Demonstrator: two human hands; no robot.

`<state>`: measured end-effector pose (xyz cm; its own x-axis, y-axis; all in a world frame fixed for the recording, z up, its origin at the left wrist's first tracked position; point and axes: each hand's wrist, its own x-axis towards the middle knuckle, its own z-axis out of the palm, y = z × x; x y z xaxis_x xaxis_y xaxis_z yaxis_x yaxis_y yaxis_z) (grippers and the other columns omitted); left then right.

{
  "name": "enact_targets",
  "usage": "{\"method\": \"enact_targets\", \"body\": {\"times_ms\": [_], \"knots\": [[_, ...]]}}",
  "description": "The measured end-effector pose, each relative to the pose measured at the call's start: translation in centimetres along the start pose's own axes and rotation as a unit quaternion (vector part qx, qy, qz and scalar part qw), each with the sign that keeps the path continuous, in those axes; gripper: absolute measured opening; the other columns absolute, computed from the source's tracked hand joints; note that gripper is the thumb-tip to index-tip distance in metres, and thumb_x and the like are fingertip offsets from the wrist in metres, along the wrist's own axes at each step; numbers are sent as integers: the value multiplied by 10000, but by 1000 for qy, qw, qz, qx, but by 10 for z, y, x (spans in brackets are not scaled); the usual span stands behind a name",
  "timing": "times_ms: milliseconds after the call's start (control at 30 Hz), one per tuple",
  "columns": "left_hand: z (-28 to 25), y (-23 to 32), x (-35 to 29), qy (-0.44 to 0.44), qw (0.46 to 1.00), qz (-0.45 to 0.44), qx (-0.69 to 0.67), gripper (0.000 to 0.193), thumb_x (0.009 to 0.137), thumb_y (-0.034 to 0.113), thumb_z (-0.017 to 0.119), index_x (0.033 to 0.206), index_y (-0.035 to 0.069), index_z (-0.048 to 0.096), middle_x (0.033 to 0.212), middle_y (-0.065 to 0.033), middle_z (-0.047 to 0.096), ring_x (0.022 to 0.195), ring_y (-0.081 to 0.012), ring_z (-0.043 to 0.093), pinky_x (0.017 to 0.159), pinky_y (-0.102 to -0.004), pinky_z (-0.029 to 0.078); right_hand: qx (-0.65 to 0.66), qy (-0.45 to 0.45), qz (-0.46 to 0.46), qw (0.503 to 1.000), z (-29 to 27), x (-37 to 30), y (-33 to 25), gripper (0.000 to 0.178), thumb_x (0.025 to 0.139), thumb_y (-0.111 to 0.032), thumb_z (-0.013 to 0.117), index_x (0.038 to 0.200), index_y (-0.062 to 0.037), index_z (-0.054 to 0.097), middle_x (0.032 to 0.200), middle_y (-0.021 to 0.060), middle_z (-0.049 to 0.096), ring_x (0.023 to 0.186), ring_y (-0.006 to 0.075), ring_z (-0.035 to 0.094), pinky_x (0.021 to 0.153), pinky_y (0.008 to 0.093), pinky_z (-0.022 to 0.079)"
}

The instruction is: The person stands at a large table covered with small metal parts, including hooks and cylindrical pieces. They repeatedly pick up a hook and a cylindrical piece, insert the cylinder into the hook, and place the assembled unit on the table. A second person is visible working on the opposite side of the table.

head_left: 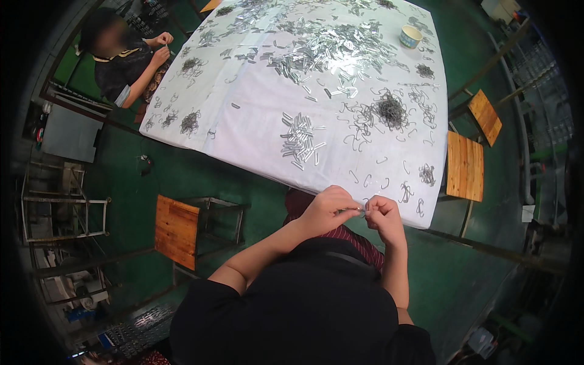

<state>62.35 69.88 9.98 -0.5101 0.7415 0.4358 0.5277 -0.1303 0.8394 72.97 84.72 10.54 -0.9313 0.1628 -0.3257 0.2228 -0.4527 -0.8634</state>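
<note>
My left hand (331, 212) and my right hand (385, 220) meet just off the near edge of the table. Both are closed in a pinch, with a small metal piece (362, 212) between their fingertips; its exact shape is too small to make out. Beyond them on the white-covered table (255, 137) lie loose hooks of bent wire (367, 180). A pile of short silvery metal strips (299, 141) is ahead and to the left of my hands. Further back to the right sits a dense heap of wire hooks (391, 111).
A larger heap of metal strips (340, 52) covers the table's far middle. A paper cup (411, 37) stands at the far right. Another person (125, 64) works at the left edge. Wooden stools (176, 231) stand at left, with more wooden seats (465, 165) at right.
</note>
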Motion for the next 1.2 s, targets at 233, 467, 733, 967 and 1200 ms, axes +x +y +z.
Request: {"method": "enact_targets", "body": {"times_ms": [233,467,733,967,1200], "knots": [[0,2,-2,-67,998,-17,-6,111,656,29,666,760,33,629,716,-76,596,702,-225,561,659,-316,440,-79,26,4,997,6,-8,1,82,769,-4,528,692,-26,511,558,-28,492,462,6,418,403,148,296],[-5,-2,0,-33,999,13,10,119,638,21,675,747,35,628,704,-63,597,685,-223,561,643,-316,433,-46,77,-65,994,21,-11,11,59,785,9,533,737,1,499,596,-2,514,483,16,436,416,155,325],[-12,-3,6,-43,995,86,20,156,625,14,680,768,28,619,695,-41,584,671,-203,548,657,-318,416,-19,76,-164,983,20,-8,25,52,773,46,533,748,9,505,650,12,523,557,29,459,490,158,358],[-16,-1,7,-49,992,114,32,178,614,25,687,778,28,616,731,-41,593,715,-210,553,674,-328,423,-155,106,-265,946,19,-3,34,60,724,56,536,720,8,500,635,27,528,563,65,466,501,194,376],[-20,-19,0,-11,996,66,-62,192,678,117,665,821,8,598,794,-84,596,759,-231,562,702,-328,431,-237,85,-382,889,30,4,29,96,659,88,522,696,7,487,623,71,520,521,131,474,484,224,379]]}}
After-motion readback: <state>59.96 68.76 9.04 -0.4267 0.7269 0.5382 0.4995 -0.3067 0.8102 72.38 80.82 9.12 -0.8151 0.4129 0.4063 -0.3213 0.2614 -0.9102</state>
